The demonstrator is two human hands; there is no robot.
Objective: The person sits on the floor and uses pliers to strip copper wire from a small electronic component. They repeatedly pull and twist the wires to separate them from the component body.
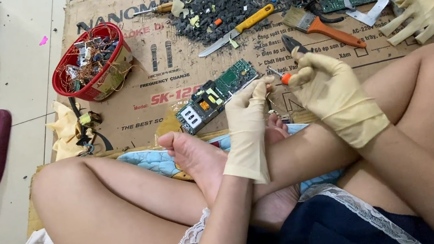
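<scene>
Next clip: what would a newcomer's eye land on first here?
Probably the two gloved hands at centre: the left hand and the right hand meet over a small orange-tipped part. Just left of them a green circuit board lies on the cardboard sheet. Further back, a red basket of tangled wires sits at left and a dark heap of scrap at top.

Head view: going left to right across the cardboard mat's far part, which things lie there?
Red basket of wire scraps → pile of dark plastic bits → yellow-handled knife → orange-handled paintbrush → spare cream gloves.
</scene>
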